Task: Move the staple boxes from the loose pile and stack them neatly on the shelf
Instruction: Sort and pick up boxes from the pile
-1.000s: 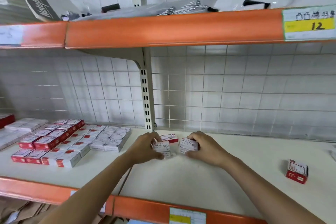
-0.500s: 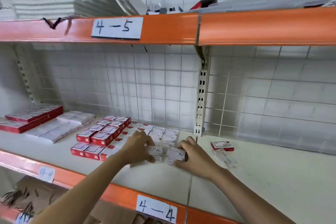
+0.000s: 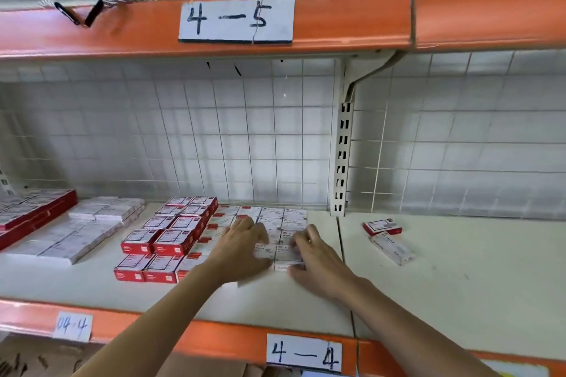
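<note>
**Staple boxes set down at the front of the white block**

Staple boxes (image 3: 283, 252) carried in both hands now sit on the shelf (image 3: 459, 300), at the near end of the white-topped rows, where half a second ago they were just short of them. Nearest the camera, the shelf's orange front edge bears a "4—4" label (image 3: 303, 352). Above it, the left hand (image 3: 242, 249) lies blurred against the left side of the small white boxes, fingers spread fairly wide and reaching over their tops; the right hand (image 3: 315, 257) presses the right side, fingers bent round the front box. Whether either hand actually grips cannot be told through the blur. Left of the hands stand the red-sided boxes (image 3: 165, 239) in tidy double layers, unchanged. Off to the right, two loose boxes (image 3: 387, 237) lie apart from the rest, as before. Farther back, the tiled wall, and overhead the "4—5" label (image 3: 236, 19).
</note>
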Action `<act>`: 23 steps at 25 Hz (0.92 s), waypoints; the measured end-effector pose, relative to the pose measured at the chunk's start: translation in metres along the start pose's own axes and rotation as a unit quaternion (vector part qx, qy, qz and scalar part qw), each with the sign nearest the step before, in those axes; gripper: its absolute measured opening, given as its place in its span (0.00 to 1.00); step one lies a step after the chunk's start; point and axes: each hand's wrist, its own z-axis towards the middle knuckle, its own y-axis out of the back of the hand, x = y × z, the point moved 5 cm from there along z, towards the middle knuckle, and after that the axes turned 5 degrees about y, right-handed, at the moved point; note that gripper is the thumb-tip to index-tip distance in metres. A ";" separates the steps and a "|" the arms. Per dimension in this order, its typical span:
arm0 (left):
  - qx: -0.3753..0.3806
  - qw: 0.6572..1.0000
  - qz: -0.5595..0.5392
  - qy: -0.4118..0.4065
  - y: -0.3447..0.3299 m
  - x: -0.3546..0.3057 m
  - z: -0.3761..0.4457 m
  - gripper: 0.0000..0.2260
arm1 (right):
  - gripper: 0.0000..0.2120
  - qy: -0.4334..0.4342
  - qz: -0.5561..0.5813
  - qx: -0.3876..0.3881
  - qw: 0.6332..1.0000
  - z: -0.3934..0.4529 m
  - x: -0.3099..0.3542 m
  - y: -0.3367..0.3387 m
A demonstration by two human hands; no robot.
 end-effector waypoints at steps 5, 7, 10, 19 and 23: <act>-0.004 0.994 -0.080 -0.069 -0.006 -0.047 0.021 0.04 | 0.16 -0.035 -0.018 0.008 0.999 -0.017 -0.030 0.024; 0.005 0.992 -0.072 -0.107 -0.015 -0.076 0.034 0.05 | 0.14 -0.051 -0.049 0.000 0.997 -0.037 -0.051 0.039; 0.014 0.984 -0.065 -0.167 -0.029 -0.127 0.052 0.06 | 0.14 -0.082 -0.116 0.005 0.990 -0.070 -0.081 0.064; 0.085 0.943 -0.180 -0.268 -0.079 -0.311 0.070 0.05 | 0.16 -0.248 -0.182 -0.031 0.951 -0.218 -0.179 0.153; 0.114 0.934 -0.214 -0.262 -0.104 -0.391 0.074 0.08 | 0.15 -0.304 -0.165 -0.067 0.936 -0.280 -0.227 0.192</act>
